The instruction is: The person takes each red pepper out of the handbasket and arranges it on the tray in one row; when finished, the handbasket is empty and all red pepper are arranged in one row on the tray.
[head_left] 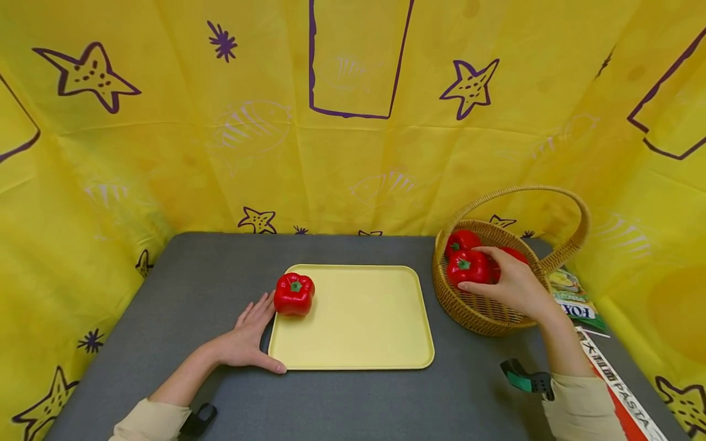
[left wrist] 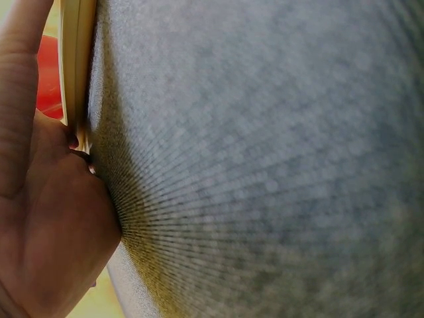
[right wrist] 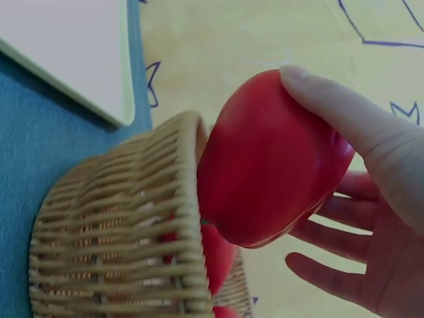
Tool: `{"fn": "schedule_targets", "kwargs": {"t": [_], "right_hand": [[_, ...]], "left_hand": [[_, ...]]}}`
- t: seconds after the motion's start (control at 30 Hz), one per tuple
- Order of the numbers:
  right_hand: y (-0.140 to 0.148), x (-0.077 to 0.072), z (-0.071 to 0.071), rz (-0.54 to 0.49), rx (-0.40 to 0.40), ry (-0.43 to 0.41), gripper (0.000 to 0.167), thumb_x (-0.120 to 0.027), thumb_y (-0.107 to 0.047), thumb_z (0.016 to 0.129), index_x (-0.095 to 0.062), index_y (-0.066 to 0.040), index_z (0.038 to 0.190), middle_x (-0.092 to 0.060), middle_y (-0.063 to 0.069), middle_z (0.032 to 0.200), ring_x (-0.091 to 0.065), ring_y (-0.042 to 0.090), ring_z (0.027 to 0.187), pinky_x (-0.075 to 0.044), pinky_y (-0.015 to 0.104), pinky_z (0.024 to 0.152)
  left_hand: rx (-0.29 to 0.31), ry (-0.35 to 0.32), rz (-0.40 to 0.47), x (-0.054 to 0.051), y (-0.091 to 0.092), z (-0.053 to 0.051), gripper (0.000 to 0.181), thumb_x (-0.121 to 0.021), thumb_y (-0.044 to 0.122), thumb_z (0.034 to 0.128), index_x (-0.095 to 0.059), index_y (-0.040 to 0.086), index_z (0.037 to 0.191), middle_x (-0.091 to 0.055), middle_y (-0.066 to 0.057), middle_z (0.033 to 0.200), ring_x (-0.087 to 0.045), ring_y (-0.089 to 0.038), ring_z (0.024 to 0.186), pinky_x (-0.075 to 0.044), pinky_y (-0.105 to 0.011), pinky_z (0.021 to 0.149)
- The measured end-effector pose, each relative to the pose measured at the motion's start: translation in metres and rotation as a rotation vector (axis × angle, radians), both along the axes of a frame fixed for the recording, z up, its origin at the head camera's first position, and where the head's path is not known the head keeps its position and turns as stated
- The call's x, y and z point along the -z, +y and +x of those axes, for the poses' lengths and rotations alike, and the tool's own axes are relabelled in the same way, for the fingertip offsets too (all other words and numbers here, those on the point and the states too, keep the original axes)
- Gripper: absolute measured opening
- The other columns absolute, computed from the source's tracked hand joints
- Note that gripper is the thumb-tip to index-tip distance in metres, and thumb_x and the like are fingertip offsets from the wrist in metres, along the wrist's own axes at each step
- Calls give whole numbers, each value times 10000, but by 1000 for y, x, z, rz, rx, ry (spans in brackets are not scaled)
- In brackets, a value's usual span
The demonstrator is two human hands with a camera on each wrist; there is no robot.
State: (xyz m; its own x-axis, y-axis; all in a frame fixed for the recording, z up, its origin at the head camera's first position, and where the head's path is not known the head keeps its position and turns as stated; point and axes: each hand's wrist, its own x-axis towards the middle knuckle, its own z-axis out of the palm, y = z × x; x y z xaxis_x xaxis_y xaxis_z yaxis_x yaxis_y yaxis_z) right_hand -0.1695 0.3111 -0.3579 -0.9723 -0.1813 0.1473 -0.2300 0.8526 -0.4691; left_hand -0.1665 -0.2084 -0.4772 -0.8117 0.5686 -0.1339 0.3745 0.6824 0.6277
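My right hand (head_left: 510, 283) grips a red bell pepper (head_left: 467, 267) at the wicker basket (head_left: 480, 318), thumb on one side and fingers on the other. In the right wrist view this pepper (right wrist: 275, 159) is at the basket's rim, held by the hand (right wrist: 397, 165). More red peppers (head_left: 463, 240) lie in the basket. My left hand (head_left: 248, 337) rests at the left edge of the yellow tray (head_left: 358, 318), fingers spread, thumb at its near left corner. Another red pepper (head_left: 295, 295) sits on the tray's left side, by the fingertips.
Right of the basket lie a green packet (head_left: 576, 300) and a red and white pasta package (head_left: 620, 392). The basket's tall handle (head_left: 579, 236) arches over its top. A yellow patterned cloth (head_left: 353, 153) hangs behind the dark table (head_left: 353, 404).
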Motion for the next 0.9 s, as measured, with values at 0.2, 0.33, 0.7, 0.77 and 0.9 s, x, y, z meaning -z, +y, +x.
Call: {"fn": "schedule_targets", "kwargs": {"t": [0.2, 0.33, 0.7, 0.77, 0.9], "right_hand": [[-11, -4, 0, -38, -13, -3, 768, -783, -469, 796, -477, -37, 1353, -580, 190, 1220, -608, 345, 985, -552, 488, 771], [-19, -6, 0, -72, -27, -10, 769, -786, -470, 794, -471, -61, 1364, -580, 170, 1233, -619, 330, 990, -554, 471, 775], [-38, -5, -4, -184, -80, -47, 790, -814, -429, 780, -452, -70, 1384, -568, 167, 1282, -621, 359, 1066, -556, 463, 802], [-42, -4, -5, -197, -88, -62, 795, -812, -430, 781, -445, -76, 1391, -565, 161, 1285, -614, 351, 1081, -554, 459, 810], [-49, 0, -8, -215, -100, -80, 798, -819, -426, 773, -448, -75, 1387, -563, 157, 1286, -602, 345, 1103, -553, 447, 820]], "left_hand": [[-2, -1, 1, 0, -1, 0, 1322, -818, 597, 650, -67, -24, 1543, 17, -240, 1599, 63, -419, 1454, 59, -617, 1099], [0, 4, 5, 0, -1, 0, 1322, -822, 592, 650, -67, -24, 1543, 17, -240, 1599, 65, -418, 1454, 60, -614, 1099], [3, 5, -3, 1, -1, 0, 1320, -817, 597, 655, -66, -26, 1543, 14, -238, 1599, 69, -414, 1455, 60, -614, 1099], [2, 4, -2, 1, -1, 0, 1318, -819, 595, 655, -68, -28, 1542, 20, -239, 1599, 68, -414, 1455, 61, -615, 1099], [3, 13, 3, 1, -1, 0, 1321, -821, 594, 653, -68, -26, 1543, 15, -240, 1599, 63, -414, 1456, 58, -614, 1100]]}}
